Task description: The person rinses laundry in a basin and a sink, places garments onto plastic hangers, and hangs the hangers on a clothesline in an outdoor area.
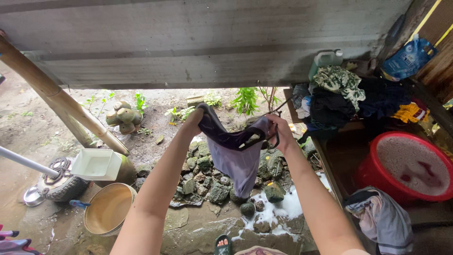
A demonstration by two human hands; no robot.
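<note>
Stretching a limp purple garment (238, 156) — wet, soft — between left hand (192, 123) and right hand (279, 128).

Both arms stretch forward and up, elbows nearly straight. The left hand (192, 122) and right hand (278, 126) are level, each fisted on a top corner of the purple garment (238, 160).
</note>
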